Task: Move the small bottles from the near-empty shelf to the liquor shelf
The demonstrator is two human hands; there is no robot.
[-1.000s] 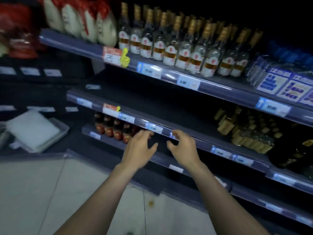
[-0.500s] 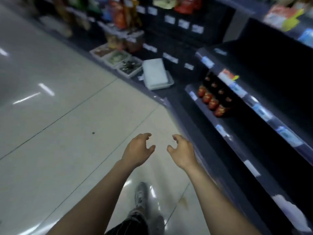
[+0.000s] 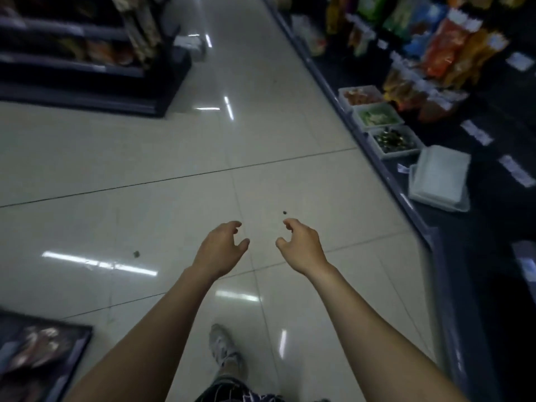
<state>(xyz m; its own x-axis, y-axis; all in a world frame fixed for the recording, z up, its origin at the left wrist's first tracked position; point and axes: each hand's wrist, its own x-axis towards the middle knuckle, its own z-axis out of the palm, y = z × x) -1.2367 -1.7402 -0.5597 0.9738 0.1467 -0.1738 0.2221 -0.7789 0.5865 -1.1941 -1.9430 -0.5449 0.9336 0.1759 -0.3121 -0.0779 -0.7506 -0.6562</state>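
Glossy pale floor tiles (image 3: 145, 158) lie under both bare hands. Left hand (image 3: 222, 250) and right hand (image 3: 301, 246) hover empty, fingers loosely curled apart.

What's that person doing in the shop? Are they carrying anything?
No, nothing is being carried. The left hand and right hand are both empty, fingers loosely curled, held out over the shiny tiled floor. The person is standing in an aisle, one shoe showing below. Snack bags and trays sit on the shelves to the right. No small bottles are in sight.
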